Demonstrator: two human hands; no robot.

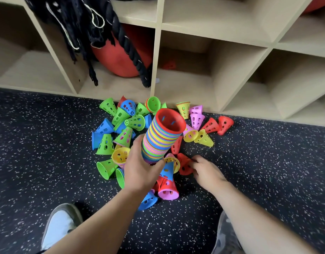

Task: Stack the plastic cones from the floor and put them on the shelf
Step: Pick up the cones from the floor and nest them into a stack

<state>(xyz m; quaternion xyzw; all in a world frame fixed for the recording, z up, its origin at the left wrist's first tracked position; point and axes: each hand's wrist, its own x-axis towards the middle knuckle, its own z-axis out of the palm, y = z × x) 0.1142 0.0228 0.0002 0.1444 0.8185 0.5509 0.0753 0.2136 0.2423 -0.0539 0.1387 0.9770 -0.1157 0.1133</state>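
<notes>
Looking down from your head, you grip the tall stack of cones (162, 138) in your left hand (141, 169), held up over the pile of loose cones (121, 114) on the floor (48, 143). Your right hand (207, 171) pinches a red cone (184, 166) lying in that pile, just in front of the wooden shelf (185, 94).

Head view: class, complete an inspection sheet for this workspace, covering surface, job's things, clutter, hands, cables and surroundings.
Surface: dark speckled floor, cones heaped near the shelf.
Job's things: tall multicoloured stack; many loose cones lying around it.
Clutter: nothing seen.
Hands: left hand grips the stack low down; right hand grips a red cone on the floor.
Cables: black rope and cords hang from a shelf compartment.
Surroundings: beige cubby shelf, red ball inside; shoes at the bottom edge.
</notes>
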